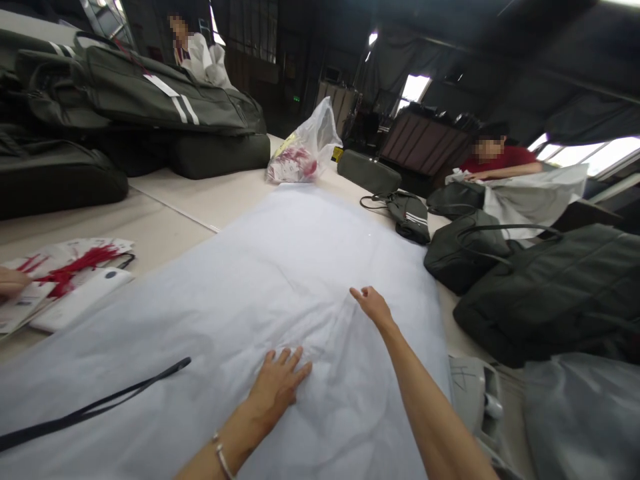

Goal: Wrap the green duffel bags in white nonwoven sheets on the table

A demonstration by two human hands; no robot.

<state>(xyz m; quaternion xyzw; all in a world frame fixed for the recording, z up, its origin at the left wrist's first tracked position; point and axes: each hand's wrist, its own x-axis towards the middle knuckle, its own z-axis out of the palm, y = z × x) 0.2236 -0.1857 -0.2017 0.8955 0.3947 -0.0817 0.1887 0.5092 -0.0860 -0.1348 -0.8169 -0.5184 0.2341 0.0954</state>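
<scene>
A wide stack of whitish, translucent plastic bags (310,247) covers the table in front of me. My left hand (283,383), with a bracelet on its wrist, lies flat on the plastic, fingers spread. Farther forward and to the right, my right hand (374,305) has its fingers curled in a pinch on the top plastic bag. Creases run across the sheet between both hands. A thin black strap (125,390) stretches over the plastic at the lower left.
Dark green bags (165,100) are piled at the left; more dark bags (565,280) line the right. Tags with red cords (83,263) and a white phone-like object (83,300) lie left, near another person's hand (13,283). A filled clear bag (303,150) stands ahead. Two people work beyond.
</scene>
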